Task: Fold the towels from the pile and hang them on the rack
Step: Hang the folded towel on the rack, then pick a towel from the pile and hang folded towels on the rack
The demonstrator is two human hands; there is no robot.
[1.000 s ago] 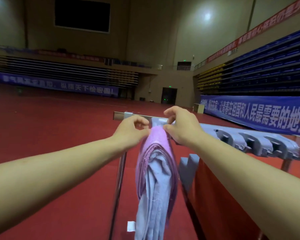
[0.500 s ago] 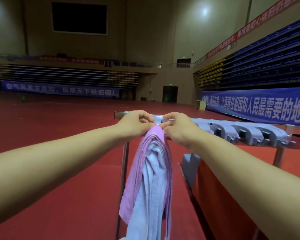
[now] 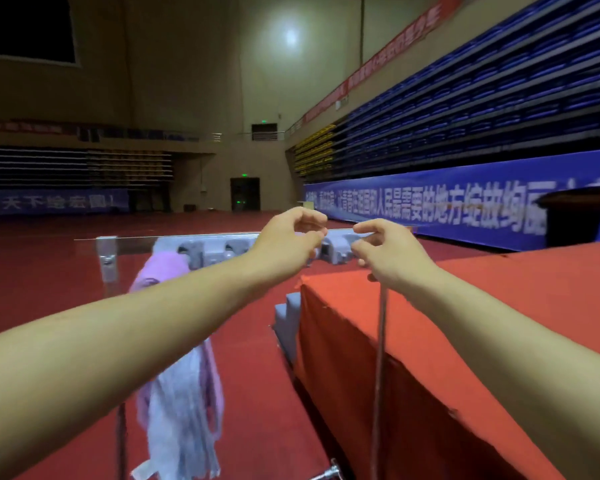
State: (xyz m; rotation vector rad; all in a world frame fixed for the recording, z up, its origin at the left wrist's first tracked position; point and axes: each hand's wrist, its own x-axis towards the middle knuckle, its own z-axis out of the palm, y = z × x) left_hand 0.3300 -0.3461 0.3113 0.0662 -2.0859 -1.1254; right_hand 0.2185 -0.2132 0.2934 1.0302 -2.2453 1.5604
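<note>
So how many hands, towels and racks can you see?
Hands: 2, left hand and right hand, both holding nothing
Towels: 1, purple towel hanging on the rack
Racks: 1, rack
Total: 4

Blue banner (image 3: 447, 206) right of frame: white Chinese text, partly legible "人民最需要的地方绘". Blue banner far left (image 3: 49, 202): "天下绘宏图". Red banner (image 3: 388, 57) upper right: blurred, unreadable.

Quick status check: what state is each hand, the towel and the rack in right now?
left hand: empty, fingers loosely curled, off the towel
right hand: empty, fingers loosely curled
purple towel: hanging from the rack's leftmost clip
rack: upright, other visible clips empty
</note>
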